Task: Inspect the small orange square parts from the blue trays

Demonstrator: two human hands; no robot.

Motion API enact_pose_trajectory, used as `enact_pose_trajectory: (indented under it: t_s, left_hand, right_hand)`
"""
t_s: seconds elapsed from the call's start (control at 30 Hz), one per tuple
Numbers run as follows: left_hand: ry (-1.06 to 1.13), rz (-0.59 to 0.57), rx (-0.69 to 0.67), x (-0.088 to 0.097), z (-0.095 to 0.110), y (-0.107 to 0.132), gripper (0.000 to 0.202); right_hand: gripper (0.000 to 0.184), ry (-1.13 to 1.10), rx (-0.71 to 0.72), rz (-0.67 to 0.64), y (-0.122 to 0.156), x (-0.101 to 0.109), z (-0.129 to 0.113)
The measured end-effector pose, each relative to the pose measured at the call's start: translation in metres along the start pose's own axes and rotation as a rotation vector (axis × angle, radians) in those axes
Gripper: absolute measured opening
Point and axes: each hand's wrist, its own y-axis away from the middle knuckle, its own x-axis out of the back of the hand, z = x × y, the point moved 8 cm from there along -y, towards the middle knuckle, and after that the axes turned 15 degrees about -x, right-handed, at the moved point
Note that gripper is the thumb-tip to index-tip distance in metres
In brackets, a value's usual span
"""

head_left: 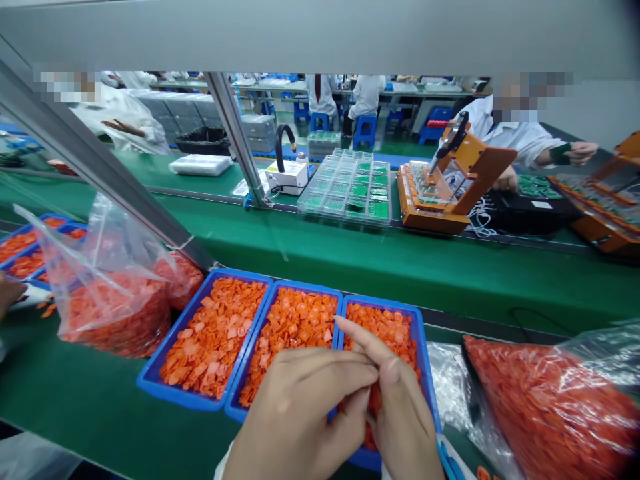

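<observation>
My left hand and my right hand meet over the near edge of the blue trays, fingers pinched together; between them shows a bit of orange, which looks like a small orange plastic piece. Three blue trays stand side by side in front of me: the left tray, the middle tray and the right tray, each heaped with small orange plastic parts. My hands hover over the middle and right trays.
A clear bag of orange parts leans at the left, another bag lies at the right. A green conveyor belt runs behind the trays. Beyond it: a clear tray of green circuit boards, an orange fixture, seated workers in white. Another person's hand is at far left.
</observation>
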Motion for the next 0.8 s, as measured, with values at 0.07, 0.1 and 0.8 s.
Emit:
enact_pose_trajectory:
  t_s: [0.07,0.1,0.8]
  left_hand:
    - [0.050,0.014,0.028,0.000,-0.003,0.000,0.020]
    - [0.076,0.019,0.045,0.000,-0.004,0.000,0.020]
    - [0.320,0.221,0.181,0.007,-0.027,0.014,0.014]
  right_hand:
    - [0.060,-0.007,-0.041,0.031,0.002,0.000,0.000]
    - [0.059,-0.018,-0.055,0.048,0.004,-0.001,-0.001]
    - [0.036,0.045,0.126,-0.030,0.001,-0.005,-0.014]
